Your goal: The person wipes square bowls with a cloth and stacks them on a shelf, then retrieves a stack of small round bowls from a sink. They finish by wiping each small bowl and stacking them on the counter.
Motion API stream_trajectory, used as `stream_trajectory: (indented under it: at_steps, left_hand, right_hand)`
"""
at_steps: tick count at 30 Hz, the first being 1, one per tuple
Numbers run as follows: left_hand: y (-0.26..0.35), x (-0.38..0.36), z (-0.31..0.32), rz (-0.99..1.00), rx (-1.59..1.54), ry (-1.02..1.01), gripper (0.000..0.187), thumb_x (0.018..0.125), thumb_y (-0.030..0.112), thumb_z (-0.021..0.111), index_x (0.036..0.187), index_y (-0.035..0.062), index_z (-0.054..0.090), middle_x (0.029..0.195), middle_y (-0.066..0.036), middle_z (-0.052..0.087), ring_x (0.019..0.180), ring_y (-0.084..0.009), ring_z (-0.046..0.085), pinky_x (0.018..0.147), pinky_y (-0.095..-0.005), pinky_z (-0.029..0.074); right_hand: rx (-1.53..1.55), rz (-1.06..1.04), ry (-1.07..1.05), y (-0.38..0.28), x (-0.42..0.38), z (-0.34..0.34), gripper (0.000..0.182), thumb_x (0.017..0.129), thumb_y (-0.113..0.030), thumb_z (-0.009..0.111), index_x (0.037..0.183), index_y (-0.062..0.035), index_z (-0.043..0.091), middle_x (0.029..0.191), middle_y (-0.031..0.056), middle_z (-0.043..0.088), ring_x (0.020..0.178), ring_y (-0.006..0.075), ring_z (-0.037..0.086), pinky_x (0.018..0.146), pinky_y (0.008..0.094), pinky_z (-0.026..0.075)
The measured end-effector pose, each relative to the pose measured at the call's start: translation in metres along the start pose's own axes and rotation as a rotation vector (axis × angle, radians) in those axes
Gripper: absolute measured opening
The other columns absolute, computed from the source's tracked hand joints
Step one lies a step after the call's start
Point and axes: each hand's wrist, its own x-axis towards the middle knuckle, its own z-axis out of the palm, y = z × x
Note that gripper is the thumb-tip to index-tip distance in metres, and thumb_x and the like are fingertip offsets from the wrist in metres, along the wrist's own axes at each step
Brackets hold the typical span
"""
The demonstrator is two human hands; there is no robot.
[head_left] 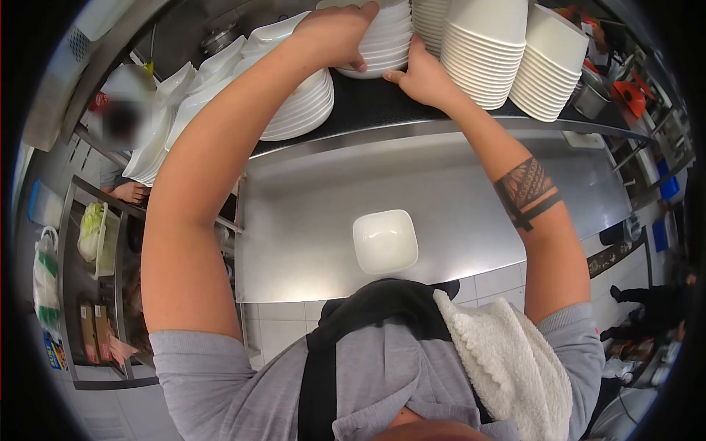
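A stack of white dishes stands on the raised black shelf in front of me. My left hand grips its left side, the thumb pointing down along the rims. From the right, my right hand holds the lower part of the stack, thumb near the bottom dish. The far fingers of both hands are partly hidden. Below, a single white square bowl sits upright on the steel counter, apart from both hands.
Tall stacks of white bowls and more bowls stand right of my hands. Stacked white plates lie to the left. A metal pot is at the far right. Another person's hand shows at left, near a bin of leafy vegetable.
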Motion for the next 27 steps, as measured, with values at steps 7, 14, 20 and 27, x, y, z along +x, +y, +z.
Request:
stream_trajectory:
  at_steps: [7,14,20,27]
  left_hand:
    - [-0.006,0.001,0.013,0.035,0.032,0.041,0.078,0.065,0.028,0.095,0.126,0.0015,0.054,0.115,-0.022,0.071,0.11,-0.0398,0.068,0.091,-0.0471,0.055]
    - [-0.015,0.0,0.021,0.015,0.064,0.053,0.072,0.071,0.029,0.092,0.127,0.0056,0.054,0.114,-0.014,0.073,0.102,-0.0336,0.073,0.085,-0.0452,0.058]
    - [-0.01,0.008,0.012,0.027,0.016,0.041,0.079,0.066,0.03,0.094,0.128,0.0028,0.054,0.115,-0.022,0.071,0.109,-0.0394,0.069,0.091,-0.0465,0.056]
    - [-0.018,0.017,0.011,-0.073,-0.011,-0.064,0.082,0.067,0.031,0.094,0.133,0.0051,0.053,0.118,-0.021,0.071,0.111,-0.0395,0.068,0.092,-0.0472,0.055]
  right_hand:
    - [-0.001,0.025,0.008,0.003,0.002,0.008,0.092,0.088,-0.031,0.082,0.148,0.0144,0.028,0.136,0.0376,0.058,0.131,0.0469,0.057,0.111,0.0446,0.046]
    - [0.042,0.029,0.074,0.006,0.014,0.011,0.097,0.08,-0.035,0.089,0.146,0.0124,0.035,0.138,0.034,0.058,0.133,0.0427,0.057,0.112,0.0433,0.045]
    - [0.126,0.015,0.051,0.021,0.028,0.017,0.097,0.078,-0.032,0.089,0.145,0.0127,0.035,0.137,0.0344,0.058,0.128,0.0438,0.06,0.109,0.0446,0.048]
    - [0.074,0.025,0.091,0.014,0.037,0.025,0.093,0.078,-0.034,0.089,0.143,0.01,0.04,0.138,0.0325,0.058,0.129,0.0414,0.059,0.108,0.0435,0.047]
